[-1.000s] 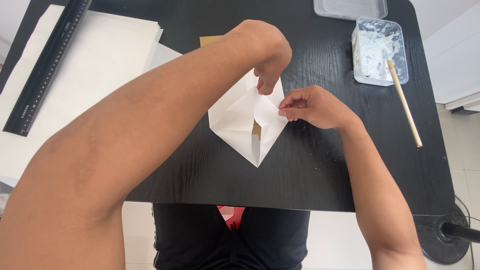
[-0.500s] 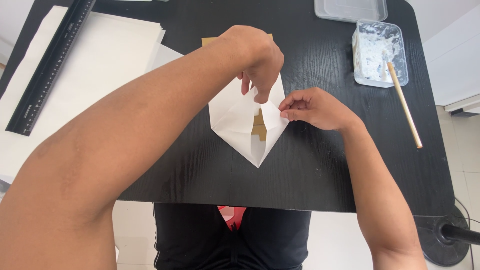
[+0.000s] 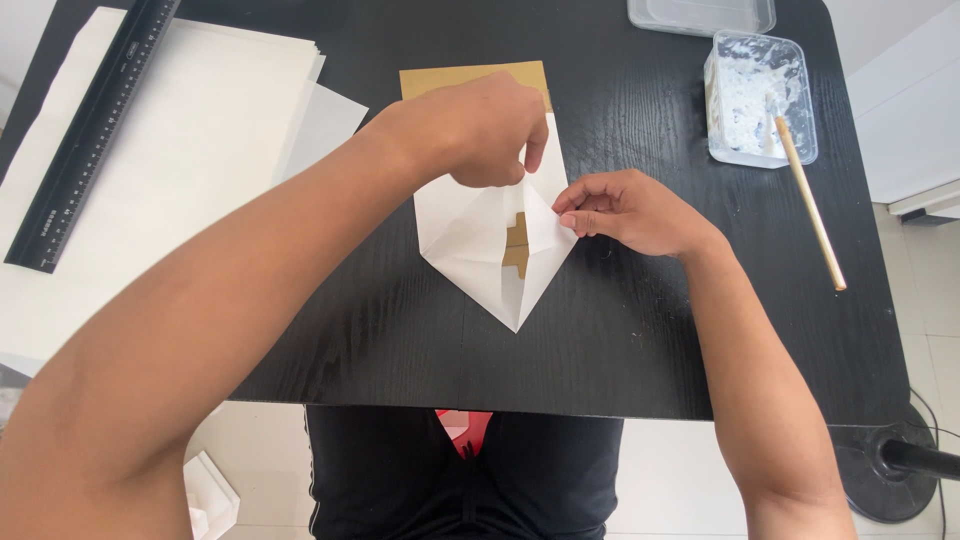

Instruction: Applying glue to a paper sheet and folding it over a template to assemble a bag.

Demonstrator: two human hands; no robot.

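Our left hand [image 3: 480,130] has moved up, and its grip pinches the white folded paper's [image 3: 470,240] top flap. Just beside it, our right hand [image 3: 625,212] still pinches the paper's right edge.

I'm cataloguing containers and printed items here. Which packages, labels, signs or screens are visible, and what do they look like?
Clear plastic tub: top right of the table, rectangular, white paste inside.
Clear plastic lid: top edge, rectangular, flat.
Black ruler: left, on white sheets, long, printed markings.
No signs or screens.

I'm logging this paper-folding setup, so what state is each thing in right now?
White paper: folded to a point, brown card showing through the gap.
Left hand: pinching the paper's upper flap.
Right hand: pressing the right fold.
Paste tub: open, stick leaning in it.
Ruler: lying flat on the paper stack.
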